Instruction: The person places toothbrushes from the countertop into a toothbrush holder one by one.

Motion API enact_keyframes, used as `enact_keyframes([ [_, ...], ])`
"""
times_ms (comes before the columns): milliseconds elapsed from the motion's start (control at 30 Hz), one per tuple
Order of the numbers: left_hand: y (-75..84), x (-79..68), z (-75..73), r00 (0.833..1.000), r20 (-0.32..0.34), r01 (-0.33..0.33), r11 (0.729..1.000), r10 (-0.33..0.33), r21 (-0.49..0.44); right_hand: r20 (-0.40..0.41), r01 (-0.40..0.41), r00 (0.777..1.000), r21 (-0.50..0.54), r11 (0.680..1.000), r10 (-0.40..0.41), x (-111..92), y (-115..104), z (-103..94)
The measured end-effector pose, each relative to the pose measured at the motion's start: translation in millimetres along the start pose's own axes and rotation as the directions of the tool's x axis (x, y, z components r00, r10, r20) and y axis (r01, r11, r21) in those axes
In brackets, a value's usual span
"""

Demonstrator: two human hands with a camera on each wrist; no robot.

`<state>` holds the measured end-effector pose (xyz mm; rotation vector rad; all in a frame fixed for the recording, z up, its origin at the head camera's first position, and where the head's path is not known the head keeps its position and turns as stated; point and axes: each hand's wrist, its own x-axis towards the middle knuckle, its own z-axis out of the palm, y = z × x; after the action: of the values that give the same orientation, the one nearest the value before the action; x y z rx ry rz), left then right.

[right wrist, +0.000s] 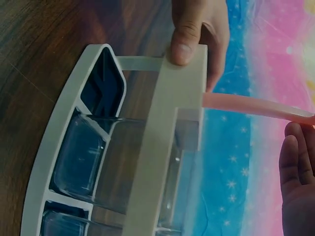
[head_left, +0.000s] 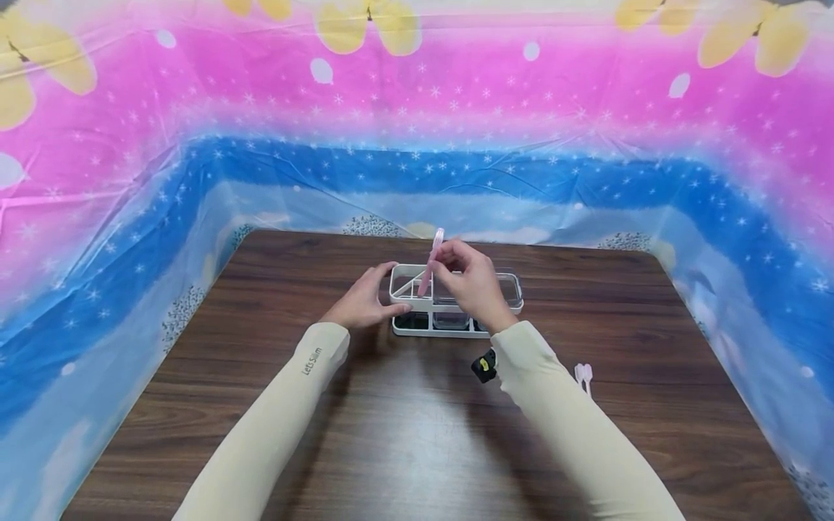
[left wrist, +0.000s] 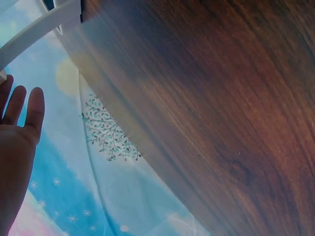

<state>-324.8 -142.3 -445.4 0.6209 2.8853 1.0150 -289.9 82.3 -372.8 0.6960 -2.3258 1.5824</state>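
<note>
A white two-tier rack (head_left: 417, 307) stands toward the back of the table, with a clear container (right wrist: 78, 157) in its lower tier. My left hand (head_left: 365, 300) grips the rack's left end, thumb on the front of the upper frame and fingers behind. Between thumb and fingers, my right hand (head_left: 472, 278) pinches a slim pink utensil (head_left: 426, 277) upright. The utensil's paler head points up, and its lower end reaches into the small divided section at the upper tier's left. To the right, a clear container sits in the upper tier, partly hidden by my right hand.
Pale pink spoons (head_left: 588, 373) lie on the wooden table (head_left: 293, 449) beside my right forearm. A small black device (head_left: 483, 365) is at my right wrist. A patterned pink and blue cloth (head_left: 456, 166) hangs around the table's back and sides.
</note>
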Motion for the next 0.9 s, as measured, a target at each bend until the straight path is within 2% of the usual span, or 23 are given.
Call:
enact_keyframes([
  [233,0.9,-0.4,0.9,1.0,-0.006,0.004,1.0,-0.004,-0.01,0.054,-0.066,0.996,-0.03,0.997,0.067,-1.3,8.0,7.0],
  [667,2.0,-2.3,0.8,1.0,-0.009,0.015,0.999,-0.015,-0.031,0.111,-0.077,0.99,-0.09,0.993,0.086,-2.5,21.2,16.0],
  [900,2.5,-2.4,0.8,1.0,-0.008,0.022,0.999,-0.022,-0.023,0.151,-0.118,0.979,-0.135,0.984,0.138,-3.1,25.2,20.1],
])
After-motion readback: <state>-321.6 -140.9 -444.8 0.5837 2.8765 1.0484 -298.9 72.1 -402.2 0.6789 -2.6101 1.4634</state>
